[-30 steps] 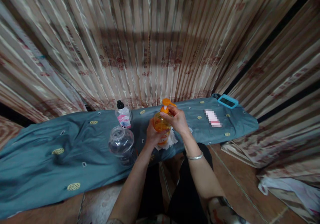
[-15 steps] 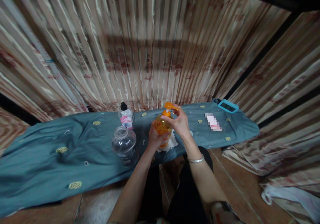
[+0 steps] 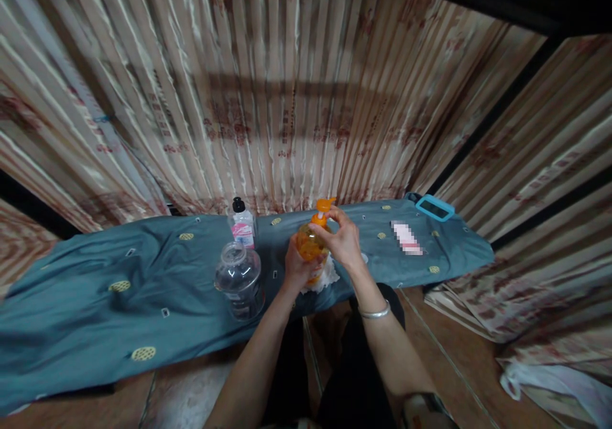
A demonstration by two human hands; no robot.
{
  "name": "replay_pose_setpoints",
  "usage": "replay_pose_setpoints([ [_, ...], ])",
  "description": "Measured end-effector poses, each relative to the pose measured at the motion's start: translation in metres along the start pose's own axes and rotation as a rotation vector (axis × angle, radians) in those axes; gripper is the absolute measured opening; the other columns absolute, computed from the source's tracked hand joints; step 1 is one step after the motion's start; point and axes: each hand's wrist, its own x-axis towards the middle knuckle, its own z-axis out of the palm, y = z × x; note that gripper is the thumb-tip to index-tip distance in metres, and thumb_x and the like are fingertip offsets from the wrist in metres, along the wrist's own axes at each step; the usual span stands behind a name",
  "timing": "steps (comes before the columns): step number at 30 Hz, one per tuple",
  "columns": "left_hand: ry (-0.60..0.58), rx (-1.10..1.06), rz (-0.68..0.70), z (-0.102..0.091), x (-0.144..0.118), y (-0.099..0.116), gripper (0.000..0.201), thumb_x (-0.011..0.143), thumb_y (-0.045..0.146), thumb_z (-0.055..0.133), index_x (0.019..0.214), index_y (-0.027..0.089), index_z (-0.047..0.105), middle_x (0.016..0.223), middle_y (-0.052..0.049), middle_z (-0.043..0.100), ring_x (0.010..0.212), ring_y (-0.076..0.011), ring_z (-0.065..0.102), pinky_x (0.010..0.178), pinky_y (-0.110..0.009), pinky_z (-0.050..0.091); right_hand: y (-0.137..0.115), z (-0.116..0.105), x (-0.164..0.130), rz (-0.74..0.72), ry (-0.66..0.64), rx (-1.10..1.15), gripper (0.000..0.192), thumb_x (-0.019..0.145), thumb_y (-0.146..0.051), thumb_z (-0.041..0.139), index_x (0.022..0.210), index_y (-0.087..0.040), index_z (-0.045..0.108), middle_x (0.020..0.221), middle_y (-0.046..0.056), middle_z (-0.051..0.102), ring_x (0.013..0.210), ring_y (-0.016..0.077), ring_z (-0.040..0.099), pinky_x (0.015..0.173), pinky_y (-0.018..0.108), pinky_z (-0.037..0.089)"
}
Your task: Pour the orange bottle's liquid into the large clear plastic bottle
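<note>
An orange pump bottle stands upright in front of me, partly covered by my hands. My left hand is wrapped round its body from the left. Thumb and fingers of my right hand close on the orange collar, just under the pump head. The nozzle points to the right. White crumpled tissue lies under and beside the bottle. To the left is a clear, wide plastic bottle with an uncapped mouth. Behind that one stands a clear bottle with a black cap and pink label.
Teal patterned cloth covers the narrow surface. On its right lie a blurred-out pink and white item and a blue-framed object. A pleated curtain hangs close behind. A white bag lies on the floor at the right.
The right-hand fingers have moved from the nozzle down to the collar, and the nozzle has swung, pointing slightly more up and right. The left hand keeps its hold on the bottle.
</note>
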Motion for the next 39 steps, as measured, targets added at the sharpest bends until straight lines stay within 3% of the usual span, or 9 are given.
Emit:
replay_pose_setpoints([
  [5,-0.006,-0.021,0.02,0.0,0.0,0.0,0.065,0.057,0.036,0.085,0.111,0.019,0.053,0.109,-0.009,0.067,0.101,-0.0263,0.066,0.09,-0.042,0.051,0.003,-0.007,0.0,-0.039,-0.153,0.037,0.037,0.09,-0.045,0.06,0.117,-0.019,0.06,0.122,0.007,0.062,0.107,0.0188,0.061,0.093,0.043,0.051],
  [9,-0.018,-0.061,0.016,0.002,0.001,-0.001,0.066,0.061,0.035,0.082,0.116,0.017,0.05,0.112,-0.011,0.066,0.103,-0.0279,0.065,0.093,-0.044,0.05,0.003,-0.004,0.001,0.018,-0.073,0.011,0.044,0.089,-0.046,0.062,0.124,-0.02,0.056,0.124,0.007,0.061,0.112,0.0212,0.06,0.098,0.048,0.049],
  [12,-0.02,-0.075,-0.004,0.002,0.001,0.0,0.066,0.059,0.033,0.082,0.115,0.017,0.05,0.112,-0.012,0.066,0.104,-0.0286,0.064,0.092,-0.043,0.05,0.005,0.002,0.003,0.049,-0.016,-0.002,0.041,0.087,-0.046,0.063,0.118,-0.019,0.059,0.126,0.008,0.059,0.116,0.0223,0.058,0.101,0.05,0.046],
  [20,0.002,-0.066,-0.016,0.001,0.001,0.007,0.062,0.057,0.033,0.083,0.109,0.022,0.052,0.108,-0.007,0.068,0.098,-0.0244,0.067,0.087,-0.039,0.052,0.004,-0.001,0.003,0.01,-0.176,0.057,0.036,0.09,-0.045,0.059,0.115,-0.019,0.06,0.116,0.006,0.063,0.1,0.0169,0.063,0.088,0.04,0.053],
  [28,-0.025,0.014,-0.026,0.001,0.003,0.006,0.067,0.059,0.037,0.082,0.114,0.016,0.05,0.114,-0.011,0.066,0.106,-0.0292,0.064,0.091,-0.04,0.05,-0.005,0.007,0.005,0.096,-0.008,-0.036,0.038,0.088,-0.047,0.062,0.112,-0.018,0.061,0.122,0.007,0.061,0.113,0.0212,0.058,0.099,0.048,0.047],
  [35,-0.019,-0.056,-0.032,0.001,0.001,0.005,0.064,0.057,0.033,0.083,0.111,0.022,0.052,0.11,-0.008,0.067,0.102,-0.0268,0.065,0.09,-0.04,0.051,-0.001,-0.001,0.006,0.025,-0.216,0.071,0.033,0.09,-0.047,0.059,0.105,-0.018,0.062,0.104,0.004,0.065,0.092,0.0148,0.063,0.085,0.038,0.053],
  [39,-0.01,-0.071,-0.015,0.002,0.0,0.003,0.066,0.057,0.034,0.083,0.114,0.022,0.051,0.111,-0.007,0.067,0.1,-0.0258,0.066,0.09,-0.042,0.052,0.004,-0.004,0.01,0.005,-0.216,0.1,0.036,0.09,-0.046,0.06,0.112,-0.018,0.061,0.114,0.006,0.064,0.103,0.018,0.063,0.092,0.043,0.051],
])
